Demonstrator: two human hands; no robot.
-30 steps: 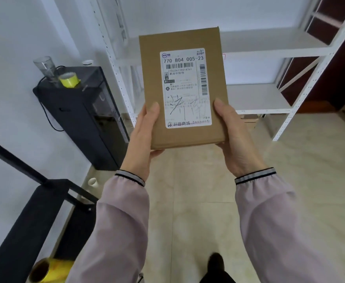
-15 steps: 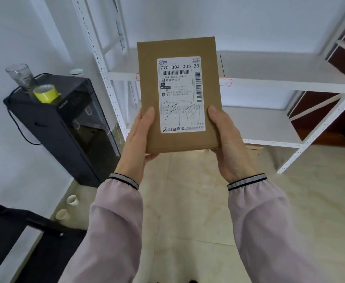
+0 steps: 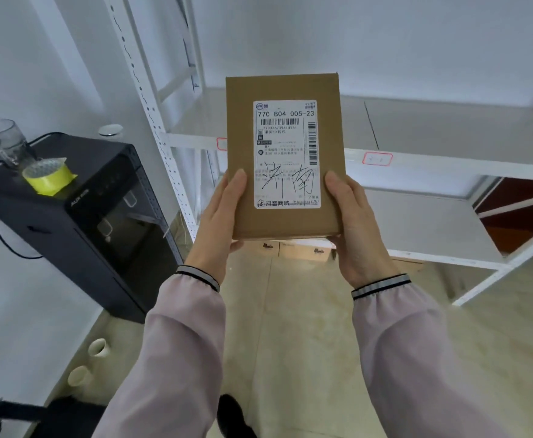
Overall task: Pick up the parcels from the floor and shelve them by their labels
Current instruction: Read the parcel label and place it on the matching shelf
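You hold the parcel (image 3: 282,156) upright before the white shelf (image 3: 448,165), label (image 3: 286,154) facing you; your left hand (image 3: 219,226) clasps its lower left edge, thumb on the front; your right hand (image 3: 353,229) grips the lower right edge likewise.

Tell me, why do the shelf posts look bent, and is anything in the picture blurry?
Head view: the wide lens bows the white shelf posts near the edges. The parcel, held by the left hand and right hand, is sharp, its label code readable. The small red tag on the shelf edge is too soft to read. Light is even, without glare.
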